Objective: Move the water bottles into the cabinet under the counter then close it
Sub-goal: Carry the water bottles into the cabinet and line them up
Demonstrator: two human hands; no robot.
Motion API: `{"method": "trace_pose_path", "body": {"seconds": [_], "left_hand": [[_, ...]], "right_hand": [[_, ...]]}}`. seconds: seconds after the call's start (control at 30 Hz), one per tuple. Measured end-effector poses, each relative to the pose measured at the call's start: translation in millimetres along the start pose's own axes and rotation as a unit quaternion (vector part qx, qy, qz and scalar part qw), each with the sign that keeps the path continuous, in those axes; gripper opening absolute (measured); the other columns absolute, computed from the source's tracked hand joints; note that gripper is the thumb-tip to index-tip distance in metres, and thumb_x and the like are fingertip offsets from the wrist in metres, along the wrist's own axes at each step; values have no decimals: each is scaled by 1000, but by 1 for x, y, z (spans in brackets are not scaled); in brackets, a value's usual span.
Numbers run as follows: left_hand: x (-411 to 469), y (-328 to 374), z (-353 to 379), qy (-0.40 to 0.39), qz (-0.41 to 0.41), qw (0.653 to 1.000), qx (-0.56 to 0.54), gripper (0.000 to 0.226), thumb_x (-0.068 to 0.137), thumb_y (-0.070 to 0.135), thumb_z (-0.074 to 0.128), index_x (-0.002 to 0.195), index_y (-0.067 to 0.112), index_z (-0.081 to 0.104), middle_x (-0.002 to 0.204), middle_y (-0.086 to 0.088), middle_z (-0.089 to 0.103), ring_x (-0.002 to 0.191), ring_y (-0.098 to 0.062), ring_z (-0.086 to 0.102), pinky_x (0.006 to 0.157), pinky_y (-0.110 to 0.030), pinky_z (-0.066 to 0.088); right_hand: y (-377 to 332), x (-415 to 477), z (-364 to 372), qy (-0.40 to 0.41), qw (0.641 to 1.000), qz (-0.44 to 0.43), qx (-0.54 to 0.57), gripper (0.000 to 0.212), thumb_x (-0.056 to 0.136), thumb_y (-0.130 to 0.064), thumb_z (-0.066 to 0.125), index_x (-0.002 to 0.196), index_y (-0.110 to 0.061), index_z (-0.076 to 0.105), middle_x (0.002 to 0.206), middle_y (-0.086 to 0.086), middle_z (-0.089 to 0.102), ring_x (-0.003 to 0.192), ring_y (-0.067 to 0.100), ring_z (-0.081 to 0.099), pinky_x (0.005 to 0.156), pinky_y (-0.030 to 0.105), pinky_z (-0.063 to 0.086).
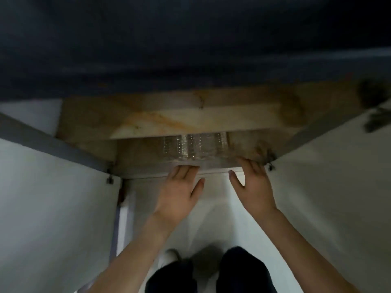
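Head camera looks down at a big dark bench point(190, 49) across the top. Under it the cabinet point(137, 157) is wide open. Its left door point(53, 208) and right door point(338, 187) both swing out to the sides. A stained wooden shelf point(190, 121) sits inside.

The water bottles point(194, 146) are below that shelf, on the cabinet floor. They sit near the middle, close to its front edge, and seem wrapped together in clear plastic.

The left grip point(179, 193) is flat and released, with straight fingers touching the front of the pack. The right grip point(251, 182) touches the pack's front right corner. Its fingers bend a little and its thumb sticks out, so it holds nothing tight.

I think the pack is heavy, because it looks like many bottles. The plastic looks thin, shiny and slippery, and it may stretch or tear if pulled. Flat palms low on the front look like the best way to slide it back. To lift it, holding under the two front corners looks safer than pinching the wrap.

The shelf hides the bottle tops, so I cannot count them or see caps. The picture is blurry and the cabinet is dim. I cannot tell how far back the pack goes. The doors are cut off at the edges. Small hinges point(109, 178) show at the door corners.
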State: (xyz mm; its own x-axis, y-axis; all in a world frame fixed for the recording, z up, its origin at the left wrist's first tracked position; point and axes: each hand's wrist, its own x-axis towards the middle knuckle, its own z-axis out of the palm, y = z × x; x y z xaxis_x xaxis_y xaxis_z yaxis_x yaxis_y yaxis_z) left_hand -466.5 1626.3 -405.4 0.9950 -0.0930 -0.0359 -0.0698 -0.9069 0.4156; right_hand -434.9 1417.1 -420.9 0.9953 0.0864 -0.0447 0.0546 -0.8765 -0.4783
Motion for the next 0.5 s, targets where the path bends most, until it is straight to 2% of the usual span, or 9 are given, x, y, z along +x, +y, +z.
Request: {"method": "trace_pose_path", "body": {"seconds": [0.1,0.17,0.23,0.33,0.5], "left_hand": [[-39,58,-99,6,30,999,-13,41,94,37,43,110,11,70,107,-4,70,97,-26,64,78,-34,54],[-59,95,-163,-16,43,999,-16,43,97,37,40,112,9,70,109,-4,70,99,-25,64,82,-36,55],[-79,129,-225,-36,60,997,-12,49,100,41,34,116,10,68,113,-4,69,104,-23,63,86,-37,55],[-97,175,-307,-35,89,995,-13,64,102,49,19,119,10,66,116,-5,68,107,-24,63,88,-40,55],[-122,227,-404,21,168,984,-57,54,100,46,30,127,13,62,124,-2,65,116,-19,59,98,-37,48]], "right_hand": [[-55,-47,-110,-18,1000,8,-17,50,94,-42,44,125,-8,63,114,12,70,105,34,63,88,38,52],[-89,-72,-183,-63,997,32,-22,45,99,-39,46,131,-10,59,123,9,67,118,32,57,96,40,47],[-120,-97,-253,-71,997,23,-35,46,101,-41,43,135,-12,55,130,5,63,124,28,51,102,40,44],[-158,-132,-341,-28,998,17,-51,57,98,-51,29,129,-12,58,122,4,66,116,27,55,97,42,48],[-196,-183,-427,83,994,31,-61,54,98,-46,31,124,-10,62,119,6,68,108,31,59,91,42,52]]}}
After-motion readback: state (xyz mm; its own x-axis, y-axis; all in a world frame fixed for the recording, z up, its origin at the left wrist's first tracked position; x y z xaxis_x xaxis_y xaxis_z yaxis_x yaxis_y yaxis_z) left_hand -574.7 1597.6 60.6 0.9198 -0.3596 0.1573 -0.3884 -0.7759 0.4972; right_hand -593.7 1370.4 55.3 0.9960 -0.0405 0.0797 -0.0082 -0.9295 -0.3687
